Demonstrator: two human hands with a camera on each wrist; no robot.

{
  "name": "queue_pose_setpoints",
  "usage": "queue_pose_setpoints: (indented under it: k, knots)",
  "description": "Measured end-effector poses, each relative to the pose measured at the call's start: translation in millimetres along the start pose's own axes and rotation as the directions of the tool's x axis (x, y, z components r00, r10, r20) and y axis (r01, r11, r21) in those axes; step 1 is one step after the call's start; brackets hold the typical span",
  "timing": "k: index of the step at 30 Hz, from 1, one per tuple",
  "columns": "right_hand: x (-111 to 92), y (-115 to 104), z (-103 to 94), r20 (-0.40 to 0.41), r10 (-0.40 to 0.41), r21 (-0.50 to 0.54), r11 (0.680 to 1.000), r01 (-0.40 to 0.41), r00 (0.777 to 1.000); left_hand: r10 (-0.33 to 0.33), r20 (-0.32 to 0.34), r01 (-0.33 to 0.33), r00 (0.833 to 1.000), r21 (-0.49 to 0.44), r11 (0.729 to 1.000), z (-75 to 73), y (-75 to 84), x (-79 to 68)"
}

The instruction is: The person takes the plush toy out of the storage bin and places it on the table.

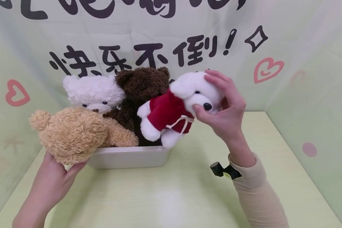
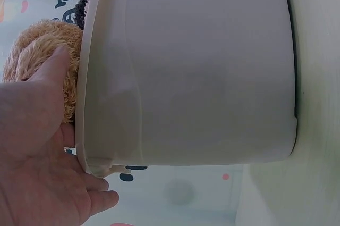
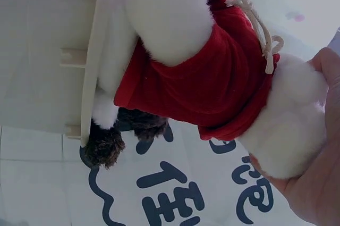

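From where I stand, in the head view, the white plush bin (image 1: 131,158) holds the middle of things. At two o'clock from it, the white toy dog (image 1: 171,112) in its red shirt leans up and outward, its head pinched firmly between thumb and fingers of the right hand (image 1: 231,110). The dark brown bear (image 1: 143,80) sits at twelve, the white bear (image 1: 94,90) at eleven. At nine, the tan bear (image 1: 74,134) slumps past the rim, with the left hand (image 1: 51,177) under it.

The left wrist view puts that thumb against tan fur at nine o'clock, other fingers near the bin's corner at seven. Whether the hand really grasps the bear I cannot tell (some fingers are hidden). Should that support slip, I'd expect the tan bear, so far overhanging, to roll out.

In the right wrist view, the dog's head sits at four o'clock in the hand, its legs toward eleven, right beside the rim. A leg could snag there, and with most of the dog outside, a slackened pinch could drop it onto the table (image 1: 193,186).
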State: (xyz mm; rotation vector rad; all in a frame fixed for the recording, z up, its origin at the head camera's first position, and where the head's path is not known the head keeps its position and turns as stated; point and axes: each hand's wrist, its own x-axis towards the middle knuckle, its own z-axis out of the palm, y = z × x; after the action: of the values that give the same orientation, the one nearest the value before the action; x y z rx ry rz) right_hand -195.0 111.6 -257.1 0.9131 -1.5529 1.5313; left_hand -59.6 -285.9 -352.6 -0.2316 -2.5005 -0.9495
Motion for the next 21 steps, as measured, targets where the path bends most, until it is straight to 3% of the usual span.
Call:
queue_pose_setpoints:
  k: [4,7,12,21]
  knots:
    - [7.2,-2.3,-9.8,-0.065,-0.03,-0.041,0.999,0.027,0.997,0.012,0.01,-0.012,1.0,-0.012,1.0,-0.9,-0.3,1.3]
    - [5.8,1.8,-16.0,-0.064,-0.079,-0.171,0.983,0.067,0.995,0.016,0.016,-0.016,1.0,-0.017,1.0,-3.5,0.0,2.3]
    - [-7.6,23.9,-23.6,0.005,-0.152,-0.359,0.922,0.143,0.988,0.019,0.02,-0.019,1.0,-0.017,1.0,-5.6,0.7,3.4]
    - [-28.8,74.3,-34.1,0.153,-0.212,-0.445,0.857,0.259,0.965,0.02,0.046,-0.019,0.999,-0.011,1.0,-5.1,-1.4,1.0]
